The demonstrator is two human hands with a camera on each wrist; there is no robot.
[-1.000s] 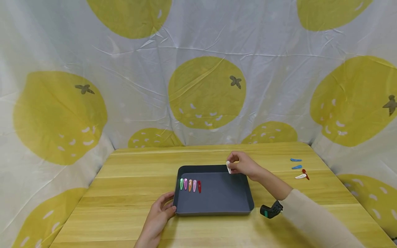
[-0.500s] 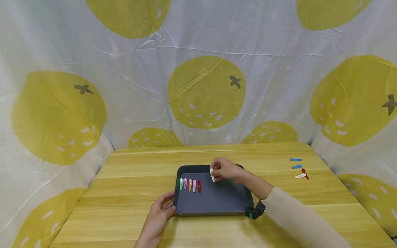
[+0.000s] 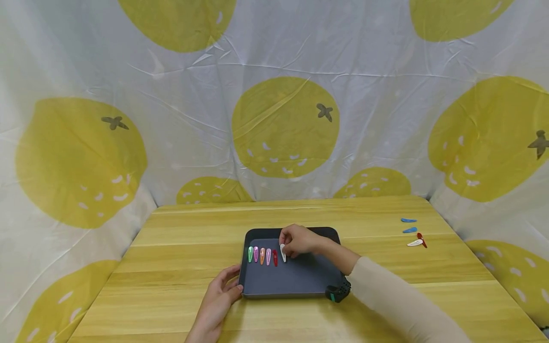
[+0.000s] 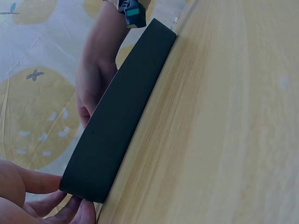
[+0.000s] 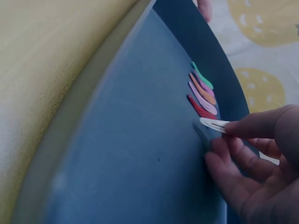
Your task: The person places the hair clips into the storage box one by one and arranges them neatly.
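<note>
A cloth printed with yellow fruit closed off the background; below it stood a wood-grain table.

Principal item: a white hair clip, located within the dark tray, just right of a row of clips and roughly aligned with it. My right hand had the clip pinched between the fingertips, not released. A shadow fell beside it in the right-wrist view; contact with the tray floor could not be confirmed.

Change noted: a second earlier I had the same clip at the tray's far rim. It had since been carried left and nearer, to the row's right end. In my judgement this put it in position as sixth in line, with the release not yet made.

Next outward, right to left, a red clip, pale pink clip, orange clip, purple clip and green clip lay side by side, undisturbed. My left hand touched the tray's near left corner; whether it gripped or merely steadied, I could not tell.

Farther right, on the table, remained two blue clips, a second white clip and a second red clip, the latter pair overlapping.
</note>
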